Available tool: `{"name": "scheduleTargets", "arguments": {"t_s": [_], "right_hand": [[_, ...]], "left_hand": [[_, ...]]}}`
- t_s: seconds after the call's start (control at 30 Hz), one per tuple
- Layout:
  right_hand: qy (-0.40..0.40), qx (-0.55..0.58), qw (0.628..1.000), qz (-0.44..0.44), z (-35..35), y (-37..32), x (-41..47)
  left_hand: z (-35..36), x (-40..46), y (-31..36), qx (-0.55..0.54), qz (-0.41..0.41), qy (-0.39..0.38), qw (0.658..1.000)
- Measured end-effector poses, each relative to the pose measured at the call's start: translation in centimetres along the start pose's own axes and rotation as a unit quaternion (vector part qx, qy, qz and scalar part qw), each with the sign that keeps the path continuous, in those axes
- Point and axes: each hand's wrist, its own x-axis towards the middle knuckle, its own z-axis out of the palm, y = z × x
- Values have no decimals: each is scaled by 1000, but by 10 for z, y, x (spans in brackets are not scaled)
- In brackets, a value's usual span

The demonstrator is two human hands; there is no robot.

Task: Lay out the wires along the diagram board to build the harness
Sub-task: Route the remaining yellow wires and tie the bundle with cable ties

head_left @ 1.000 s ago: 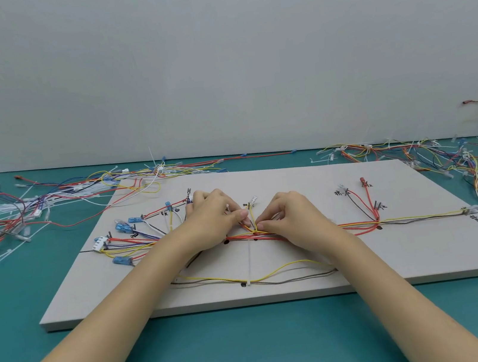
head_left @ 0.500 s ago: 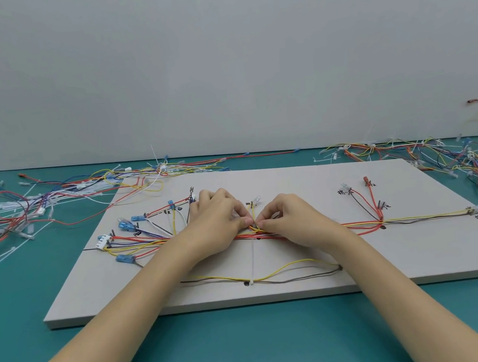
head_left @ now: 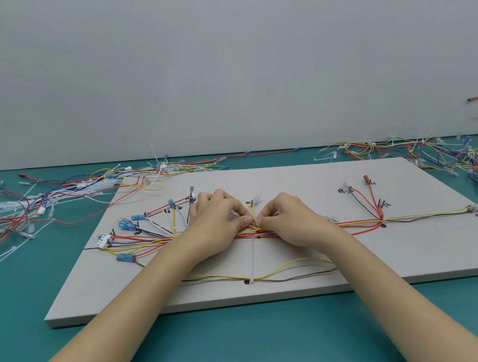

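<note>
The wires (head_left: 360,223) lie in a bundle on the grey diagram board (head_left: 293,178), with the long axis running left to right, and side branches spread like a fan toward the far left edge. At the middle of the board the left hand (head_left: 218,218) and the right hand (head_left: 289,219) meet, each pinching the bundle with curled fingertips. The board rests flat on a teal desk (head_left: 257,343) before a plain pale wall (head_left: 212,60), with loose wire piles (head_left: 17,209) on both sides.
</note>
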Motion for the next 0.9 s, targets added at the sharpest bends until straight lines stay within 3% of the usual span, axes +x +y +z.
{"name": "scheduleTargets", "arguments": {"t_s": [0.33, 0.57, 0.73, 0.9], "right_hand": [[38, -13, 999, -4, -5, -2, 9], [24, -28, 999, -31, -8, 2, 10], [-33, -49, 998, -23, -13, -3, 11], [-80, -172, 981, -40, -12, -13, 18]], "left_hand": [[2, 0, -1, 14, -2, 4, 1000], [0, -1, 1, 9, -9, 1, 1000], [-2, -2, 3, -6, -15, 1, 1000], [-4, -3, 3, -7, -14, 13, 1000]]}}
